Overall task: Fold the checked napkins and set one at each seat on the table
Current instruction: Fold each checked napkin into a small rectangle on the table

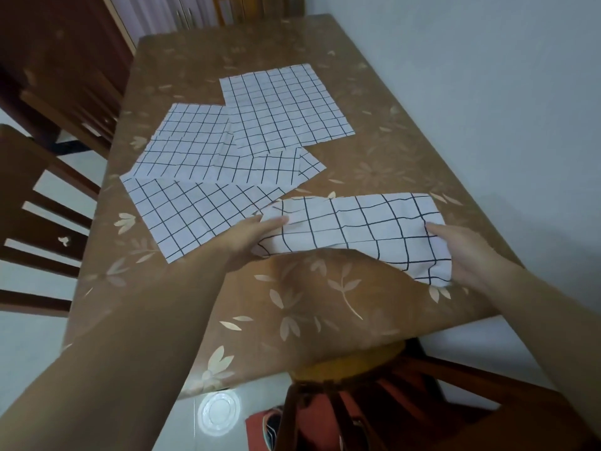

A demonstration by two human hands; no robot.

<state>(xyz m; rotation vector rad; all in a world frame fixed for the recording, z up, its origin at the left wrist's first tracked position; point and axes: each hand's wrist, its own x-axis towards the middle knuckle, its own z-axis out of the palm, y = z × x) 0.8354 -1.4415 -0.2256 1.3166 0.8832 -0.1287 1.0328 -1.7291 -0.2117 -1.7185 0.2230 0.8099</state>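
A white napkin with a black check [357, 227], folded into a long strip, is held a little above the near part of the table. My left hand [257, 237] grips its left end and my right hand [461, 252] grips its right end. Several more checked napkins lie flat and unfolded further back: one near the left edge [192, 213], one partly under it [221, 164], and one at the far middle [286, 105].
The table [325, 304] wears a brown glossy cloth with pale flowers and stands against a white wall on the right. A wooden chair [35, 222] stands at the left side, another chair [439, 402] at the near end, and one [81, 86] further back left.
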